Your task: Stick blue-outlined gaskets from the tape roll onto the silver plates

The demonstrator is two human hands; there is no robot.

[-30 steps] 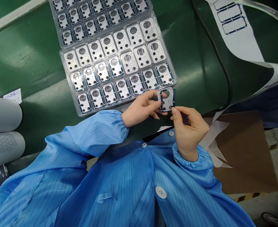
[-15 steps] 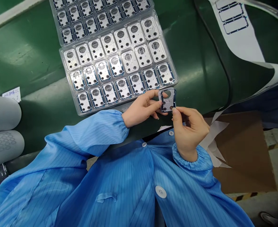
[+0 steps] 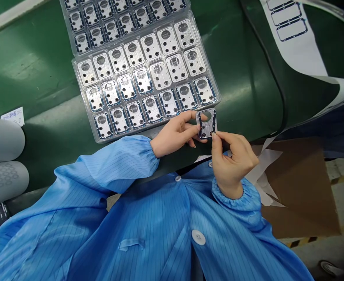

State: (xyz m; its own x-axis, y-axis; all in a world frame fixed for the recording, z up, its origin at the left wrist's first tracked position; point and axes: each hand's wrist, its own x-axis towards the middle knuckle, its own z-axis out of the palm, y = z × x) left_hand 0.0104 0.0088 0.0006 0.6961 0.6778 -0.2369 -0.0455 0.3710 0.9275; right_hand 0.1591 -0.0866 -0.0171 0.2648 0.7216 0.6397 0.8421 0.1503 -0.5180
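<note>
My left hand (image 3: 176,132) is closed on a small silver metal plate (image 3: 207,127) with a large round opening and small holes, gripping its left side. A thin dark-blue frame-shaped gasket (image 3: 215,117) lies along the plate's edges, and its sides look bowed inward. My right hand (image 3: 233,158) pinches the lower right corner, thumb against forefinger; whether it grips the gasket alone or the plate too, I cannot tell. Just beyond my hands lies a clear plastic tray (image 3: 157,124) of similar plates, several with blue borders, others plain silver.
Another filled tray (image 3: 125,25) adjoins at the back. A white backing sheet (image 3: 300,50) with blue frame gaskets lies at right, beside a black cable (image 3: 267,58). White rolls (image 3: 4,140) stand at left. Brown cardboard (image 3: 303,195) with paper scraps (image 3: 265,171) is below right.
My right hand has shifted slightly left, still pinching at the plate's lower right corner. The gasket's right side now bows inward more. My left hand keeps its hold.
</note>
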